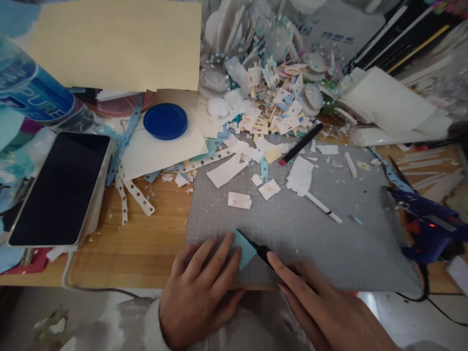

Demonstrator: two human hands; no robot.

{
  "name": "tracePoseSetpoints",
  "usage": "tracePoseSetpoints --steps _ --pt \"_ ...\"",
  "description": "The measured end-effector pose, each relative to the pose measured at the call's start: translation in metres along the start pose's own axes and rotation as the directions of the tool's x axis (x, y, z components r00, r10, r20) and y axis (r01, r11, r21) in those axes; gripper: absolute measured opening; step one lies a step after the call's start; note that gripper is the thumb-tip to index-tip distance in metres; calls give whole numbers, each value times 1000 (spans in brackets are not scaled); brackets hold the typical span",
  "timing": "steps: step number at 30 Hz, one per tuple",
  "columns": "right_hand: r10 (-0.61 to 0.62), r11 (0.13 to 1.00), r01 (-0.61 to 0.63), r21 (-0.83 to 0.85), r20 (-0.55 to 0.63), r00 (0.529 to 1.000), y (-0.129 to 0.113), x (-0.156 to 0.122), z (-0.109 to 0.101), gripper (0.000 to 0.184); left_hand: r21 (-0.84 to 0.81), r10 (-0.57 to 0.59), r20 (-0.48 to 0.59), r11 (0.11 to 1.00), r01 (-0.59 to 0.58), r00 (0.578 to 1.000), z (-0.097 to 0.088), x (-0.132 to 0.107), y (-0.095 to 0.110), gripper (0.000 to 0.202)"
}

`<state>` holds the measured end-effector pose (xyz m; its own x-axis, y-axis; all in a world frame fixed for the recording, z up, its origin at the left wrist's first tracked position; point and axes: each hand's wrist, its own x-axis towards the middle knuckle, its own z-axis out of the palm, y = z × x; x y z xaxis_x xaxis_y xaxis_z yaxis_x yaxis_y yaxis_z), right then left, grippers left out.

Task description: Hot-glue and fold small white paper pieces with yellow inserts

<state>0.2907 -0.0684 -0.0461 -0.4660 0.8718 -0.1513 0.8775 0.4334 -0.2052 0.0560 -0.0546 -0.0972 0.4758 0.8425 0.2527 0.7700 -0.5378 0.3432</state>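
A small light-blue paper piece lies at the near edge of the grey cutting mat. My left hand presses it down with fingers stretched flat on its left side. My right hand grips a black craft knife, index finger laid along the handle, the tip resting on the blue piece's upper edge.
A dark tablet lies at left beside a water bottle. A blue lid, a cream sheet and a heap of paper scraps fill the back. A blue glue gun sits right; pens lie on the mat.
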Motion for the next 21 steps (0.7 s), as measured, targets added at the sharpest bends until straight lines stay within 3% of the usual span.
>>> tracePoseSetpoints --steps 5,11,21 --pt "-78 993 85 -84 91 993 -4 -2 2 66 -9 9 3 1000 -9 1000 0 1 0 48" --pt "-144 964 149 -220 40 989 -7 -1 -4 65 -7 -13 18 1000 13 1000 0 1 1 46" --pt "-178 943 176 -284 18 984 -12 1 -4 68 27 -43 34 999 42 998 -3 -1 4 46"
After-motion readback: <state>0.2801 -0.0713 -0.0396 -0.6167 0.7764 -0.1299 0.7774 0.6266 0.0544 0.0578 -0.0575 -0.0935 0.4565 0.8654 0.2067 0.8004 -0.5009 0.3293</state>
